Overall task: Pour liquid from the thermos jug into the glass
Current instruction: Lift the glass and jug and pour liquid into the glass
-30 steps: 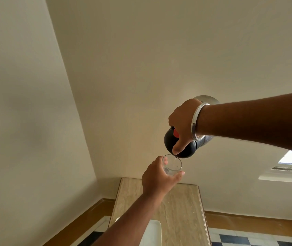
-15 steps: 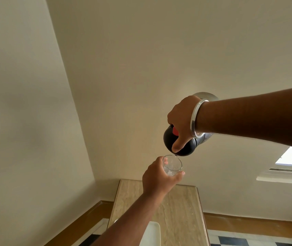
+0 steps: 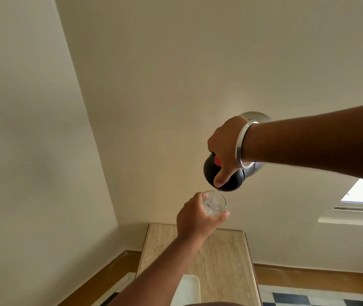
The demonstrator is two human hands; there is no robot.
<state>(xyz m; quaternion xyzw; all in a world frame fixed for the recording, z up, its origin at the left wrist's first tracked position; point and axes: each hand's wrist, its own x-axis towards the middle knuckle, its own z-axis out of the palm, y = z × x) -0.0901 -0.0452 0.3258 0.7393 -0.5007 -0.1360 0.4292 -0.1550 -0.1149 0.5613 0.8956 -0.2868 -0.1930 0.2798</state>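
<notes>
Pouring in progress, item by item. Thermos jug (image 3: 224,175): tipped steeply, black lid end lowest, spout just above the glass rim so the stream falls short. Right hand (image 3: 225,151): clenched round the jug's handle, thumb on the lid, likely steadying the tilt; a metal bangle (image 3: 242,142) on the wrist. Glass (image 3: 214,204): held up off the stone-topped table (image 3: 227,261), some clear liquid inside. Left hand (image 3: 196,217): fingers wrapped round the glass, raising it beneath the spout.
</notes>
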